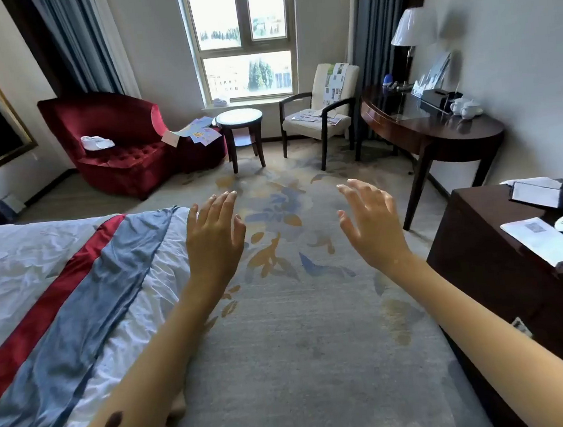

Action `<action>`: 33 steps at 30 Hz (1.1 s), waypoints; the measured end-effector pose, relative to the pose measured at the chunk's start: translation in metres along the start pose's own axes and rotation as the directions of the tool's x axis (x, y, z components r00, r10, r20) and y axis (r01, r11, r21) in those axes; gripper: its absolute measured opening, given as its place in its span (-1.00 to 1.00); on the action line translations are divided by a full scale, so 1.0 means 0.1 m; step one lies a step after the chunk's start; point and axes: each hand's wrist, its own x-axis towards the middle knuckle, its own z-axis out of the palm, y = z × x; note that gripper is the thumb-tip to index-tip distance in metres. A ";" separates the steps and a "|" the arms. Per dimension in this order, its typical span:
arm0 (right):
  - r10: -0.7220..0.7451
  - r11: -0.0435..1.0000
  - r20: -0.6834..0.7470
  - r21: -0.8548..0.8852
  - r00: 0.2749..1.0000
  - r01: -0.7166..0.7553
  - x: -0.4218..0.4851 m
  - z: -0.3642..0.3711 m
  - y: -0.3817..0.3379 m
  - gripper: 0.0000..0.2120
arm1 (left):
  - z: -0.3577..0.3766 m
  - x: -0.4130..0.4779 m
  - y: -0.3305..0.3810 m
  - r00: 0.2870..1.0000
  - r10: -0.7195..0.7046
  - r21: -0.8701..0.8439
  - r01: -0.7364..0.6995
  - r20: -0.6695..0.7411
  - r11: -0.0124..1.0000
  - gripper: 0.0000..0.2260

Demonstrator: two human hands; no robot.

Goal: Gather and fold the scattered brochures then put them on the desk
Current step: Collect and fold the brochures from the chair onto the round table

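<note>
The worktop (pixel 437 129) is seen in dark wood, polished to a gloss. The armchair (pixel 118 139) is covered in deep red velvet-like cloth. Matt printed paper is shown by the brochures (pixel 196 132). The carpet (pixel 300 314) is matt, short-piled; the bed (pixel 38 271) linen is creased cloth.

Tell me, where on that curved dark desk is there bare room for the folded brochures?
The curved dark wooden desk is bare along its near, rounded end, in front of the white teapot and cup. Its far end by the white-shaded lamp is crowded with a black box and upright cards. Both hands, left and right, are empty.
</note>
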 end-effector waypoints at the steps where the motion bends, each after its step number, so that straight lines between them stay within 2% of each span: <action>1: -0.001 1.000 0.003 0.011 1.000 0.001 0.03 0.04 0.02 -0.60 | 0.03 0.03 0.00 1.000 -0.002 -0.013 0.002 0.000 1.000 -0.66; 8: -0.006 0.998 -0.001 0.057 1.000 0.006 0.38 0.46 0.16 -0.62 | 0.49 0.30 -0.11 1.000 0.010 0.005 -0.010 0.007 1.000 -0.65; 14: -0.039 0.998 0.085 0.056 0.996 0.034 1.01 0.97 0.33 -0.61 | 1.14 0.79 -0.31 0.999 0.045 0.024 -0.046 0.020 0.999 -0.67; 23: -0.023 0.995 -0.004 0.092 1.000 0.023 2.10 1.38 0.60 -0.60 | 1.92 1.83 -0.42 0.985 0.168 0.004 -0.169 0.034 0.986 -0.62; 29: 0.042 0.998 -0.056 0.051 0.998 -0.039 2.78 1.66 1.03 -0.61 | 2.57 2.56 -0.40 0.978 0.209 -0.029 -0.209 -0.027 0.977 -0.69; 33: 0.089 0.995 -0.049 0.049 0.995 -0.087 3.26 2.00 1.44 -0.60 | 3.22 3.00 -0.43 0.973 0.230 -0.048 -0.230 0.013 0.972 -0.68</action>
